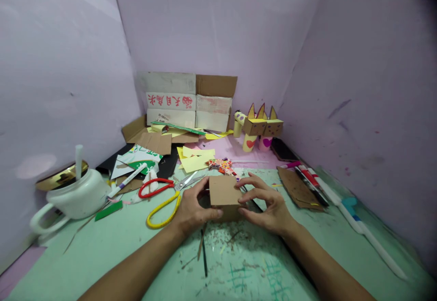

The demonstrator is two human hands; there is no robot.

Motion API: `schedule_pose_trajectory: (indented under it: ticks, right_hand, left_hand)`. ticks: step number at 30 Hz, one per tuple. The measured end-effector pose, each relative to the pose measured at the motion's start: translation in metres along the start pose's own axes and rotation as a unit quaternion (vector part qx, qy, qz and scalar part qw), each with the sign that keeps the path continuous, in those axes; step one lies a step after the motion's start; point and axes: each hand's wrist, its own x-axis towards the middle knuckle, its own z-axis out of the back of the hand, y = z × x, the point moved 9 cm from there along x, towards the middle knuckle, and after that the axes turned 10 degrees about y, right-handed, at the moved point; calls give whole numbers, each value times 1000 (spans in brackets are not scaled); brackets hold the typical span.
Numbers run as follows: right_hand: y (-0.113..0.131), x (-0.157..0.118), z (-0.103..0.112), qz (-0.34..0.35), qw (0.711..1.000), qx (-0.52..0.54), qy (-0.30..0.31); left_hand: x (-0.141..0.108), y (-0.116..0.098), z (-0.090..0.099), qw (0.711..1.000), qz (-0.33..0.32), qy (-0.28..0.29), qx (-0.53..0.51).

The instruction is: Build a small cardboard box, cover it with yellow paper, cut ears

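Note:
A small brown cardboard box (224, 191) is held between both my hands just above the green table, in the middle of the view. My left hand (197, 207) grips its left side, the thumb along the front face. On the right side my right hand (268, 203) has its thumb and fingertips against the box's edge. Scissors (163, 196) with one red and one yellow handle lie left of my left hand, blades pointing toward the back. Behind the box is a patterned, colourful paper piece (221, 165).
A white mug (77, 196) with a gold lid stands at left. Paper and cardboard scraps (155, 142) spread behind. Cardboard figures (255, 128) with pointed ears stand at back right. Markers (312, 180) and a cardboard piece (297, 186) lie at right. Lilac walls (218, 28) enclose the table.

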Motion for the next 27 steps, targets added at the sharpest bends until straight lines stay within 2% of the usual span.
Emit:
schedule_pose_trajectory:
  ticks: [13, 18, 20, 22, 25, 27]
  right_hand:
    - [0, -1, 0, -1, 1000, -1, -1]
    - [0, 1, -2, -22, 1000, 17, 15]
    - [-5, 1, -4, -51, 997, 49, 19]
    - [-13, 0, -3, -85, 990, 116, -3]
    - [-28, -5, -1, -129, 956, 257, -61]
    - [-38, -9, -5, -161, 927, 331, -78]
  left_hand:
    - [0, 2, 1, 1000, 3, -5, 5]
    - [1, 0, -1, 999, -1, 1, -40]
    - [1, -3, -2, 997, 1, 1, -81]
    - [1, -6, -4, 992, -1, 1, -129]
    - [1, -9, -4, 983, -14, -4, -184]
    - [1, -6, -1, 979, -17, -22, -203]
